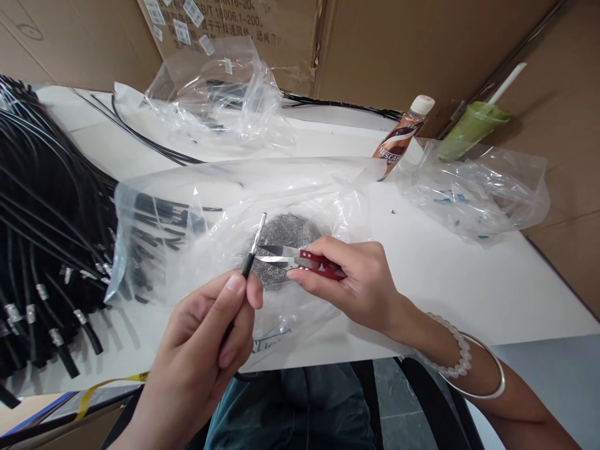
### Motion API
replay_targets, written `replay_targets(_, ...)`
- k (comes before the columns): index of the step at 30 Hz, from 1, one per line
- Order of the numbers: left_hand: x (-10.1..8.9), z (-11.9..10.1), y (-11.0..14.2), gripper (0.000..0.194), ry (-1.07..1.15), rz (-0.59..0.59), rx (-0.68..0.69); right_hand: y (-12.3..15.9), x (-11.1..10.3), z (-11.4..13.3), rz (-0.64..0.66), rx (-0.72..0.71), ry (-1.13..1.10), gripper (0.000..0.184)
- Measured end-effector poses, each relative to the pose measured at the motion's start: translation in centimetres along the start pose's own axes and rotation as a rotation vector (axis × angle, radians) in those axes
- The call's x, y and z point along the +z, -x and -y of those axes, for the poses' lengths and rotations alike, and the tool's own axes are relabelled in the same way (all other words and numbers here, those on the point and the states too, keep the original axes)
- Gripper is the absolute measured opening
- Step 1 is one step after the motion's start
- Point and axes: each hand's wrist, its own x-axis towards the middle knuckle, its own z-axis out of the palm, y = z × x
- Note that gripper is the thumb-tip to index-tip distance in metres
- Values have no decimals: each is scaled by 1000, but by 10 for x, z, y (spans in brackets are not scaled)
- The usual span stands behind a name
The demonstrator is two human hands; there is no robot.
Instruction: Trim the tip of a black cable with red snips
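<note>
Between the thumb and fingers of my left hand (210,328) is a black cable (248,265), its stripped silvery end pointing up. My right hand (354,278) grips red-handled thread snips (321,265). The snips' two blades are parted, with their tips close beside the cable where the black jacket meets the silvery part; whether they touch it I cannot tell. Beneath the blades, a mound of fine grey wire scraps (290,228) lies on a clear plastic bag (328,200) spread over the white table.
A large bundle of black cables (42,206) covers the table's left side. Behind are a crumpled plastic bag (225,106), a brown drink bottle (398,137) and a green cup (473,128) with a straw. Cardboard boxes (398,56) line the back. Another clear bag (482,194) lies at right.
</note>
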Motion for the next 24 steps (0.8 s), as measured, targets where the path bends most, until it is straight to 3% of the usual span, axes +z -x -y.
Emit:
replay_targets(14,-2,3,-1,30,-36,5,-12,0,-2,0,24,25,22,37)
replay_targets(24,0,6,1,31,-157,-80,56,4,-2,5,7,27,44,36)
